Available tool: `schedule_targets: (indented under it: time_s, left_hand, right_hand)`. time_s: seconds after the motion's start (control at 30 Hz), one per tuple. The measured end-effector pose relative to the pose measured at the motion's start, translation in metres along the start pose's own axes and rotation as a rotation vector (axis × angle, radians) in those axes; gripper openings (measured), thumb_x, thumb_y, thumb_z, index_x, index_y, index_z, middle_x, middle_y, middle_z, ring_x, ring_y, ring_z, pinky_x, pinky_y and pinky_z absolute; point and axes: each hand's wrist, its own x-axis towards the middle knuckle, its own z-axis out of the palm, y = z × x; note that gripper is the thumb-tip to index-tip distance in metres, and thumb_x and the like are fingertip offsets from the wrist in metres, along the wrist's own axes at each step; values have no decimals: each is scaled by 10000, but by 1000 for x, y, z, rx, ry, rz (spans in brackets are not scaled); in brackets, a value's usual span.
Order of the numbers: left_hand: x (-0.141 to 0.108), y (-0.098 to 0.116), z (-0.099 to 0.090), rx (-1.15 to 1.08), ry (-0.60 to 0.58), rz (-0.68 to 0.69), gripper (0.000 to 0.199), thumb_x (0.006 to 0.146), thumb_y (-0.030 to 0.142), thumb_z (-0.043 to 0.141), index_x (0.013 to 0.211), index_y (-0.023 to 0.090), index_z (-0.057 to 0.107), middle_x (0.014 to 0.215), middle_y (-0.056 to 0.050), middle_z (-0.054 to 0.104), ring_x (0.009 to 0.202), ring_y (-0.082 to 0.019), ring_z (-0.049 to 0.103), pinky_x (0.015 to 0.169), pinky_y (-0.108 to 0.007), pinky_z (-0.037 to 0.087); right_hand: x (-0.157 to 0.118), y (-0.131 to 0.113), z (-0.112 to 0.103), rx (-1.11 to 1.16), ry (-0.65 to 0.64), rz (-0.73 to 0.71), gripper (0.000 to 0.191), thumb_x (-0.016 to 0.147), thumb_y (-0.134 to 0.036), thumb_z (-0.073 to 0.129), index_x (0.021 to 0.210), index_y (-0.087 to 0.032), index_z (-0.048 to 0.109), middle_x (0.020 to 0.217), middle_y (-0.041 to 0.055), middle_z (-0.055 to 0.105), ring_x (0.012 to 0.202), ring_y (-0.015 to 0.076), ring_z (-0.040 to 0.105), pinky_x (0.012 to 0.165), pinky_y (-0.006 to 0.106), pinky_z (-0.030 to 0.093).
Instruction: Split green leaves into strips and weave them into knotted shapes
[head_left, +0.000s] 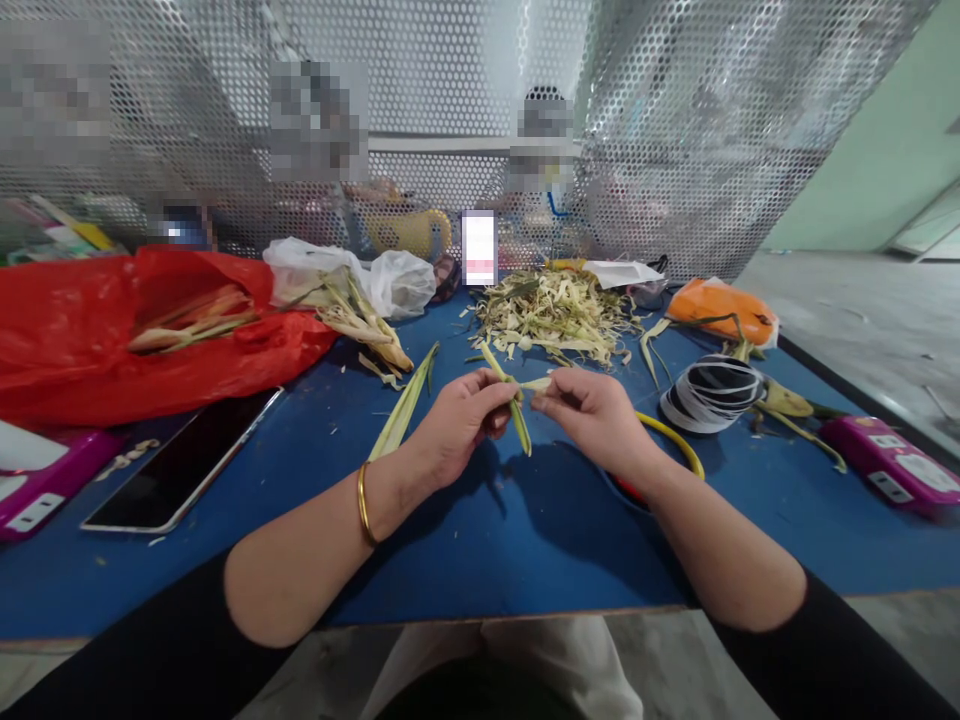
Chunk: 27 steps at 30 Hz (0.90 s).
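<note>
Between my two hands, just above the blue tabletop (450,560), is a small knotted piece of pale green corn husk (519,420). My left hand (474,415) pinches it between thumb and fingers near the crossing. A lighter husk end (537,384) sticks out to the right, and my right hand (581,400) has closed its fingertips on it. Parts of the fingers are hidden behind the husk and each other. Beside my left wrist lies a long loose husk leaf (405,405). Past my hands rises a heap of shredded husk (559,312).
Left are a red plastic bag (225,375), a phone (187,465) and a purple power strip (67,480). Right are a spool of white cord (712,395), an orange bag (724,312) and another purple strip (892,460). A perforated metal screen (450,90) stands behind, people beyond it.
</note>
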Motion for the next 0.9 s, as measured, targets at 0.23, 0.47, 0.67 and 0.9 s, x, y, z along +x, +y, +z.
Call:
schedule_targets:
  time_s: [0.23, 0.47, 0.67, 0.9]
  left_hand:
    - [0, -3, 0, 41, 56, 37, 178, 738, 273, 671, 737, 185, 517, 590, 59, 466, 493, -62, 404, 484, -215, 323]
    - [1, -4, 1, 8, 90, 21, 212, 723, 274, 688, 765, 169, 509, 603, 61, 469, 498, -52, 410, 484, -197, 328]
    - [-5, -2, 3, 443, 73, 29, 149, 714, 252, 644, 698, 183, 513, 520, 78, 447, 446, -64, 370, 440, -205, 269]
    - [-7, 4, 0, 567, -139, 4, 94, 693, 234, 632, 698, 168, 567, 536, 62, 476, 457, -64, 377, 437, -195, 277]
  right_hand:
    - [-2, -4, 2, -43, 41, -55, 249, 816, -250, 577, 584, -186, 515, 594, -9, 549, 588, 119, 475, 564, 239, 354]
    - [-4, -5, 1, -101, 69, -106, 168, 833, -207, 577, 669, -186, 607, 665, 19, 619, 628, 140, 545, 582, 243, 383]
    - [-6, -9, -2, -250, 9, -185, 163, 854, -157, 521, 732, -186, 624, 748, 28, 597, 673, 137, 530, 613, 246, 361]
    - [1, 4, -3, -67, -147, -42, 155, 792, -205, 573, 641, -174, 595, 630, -6, 566, 629, 126, 494, 588, 242, 345]
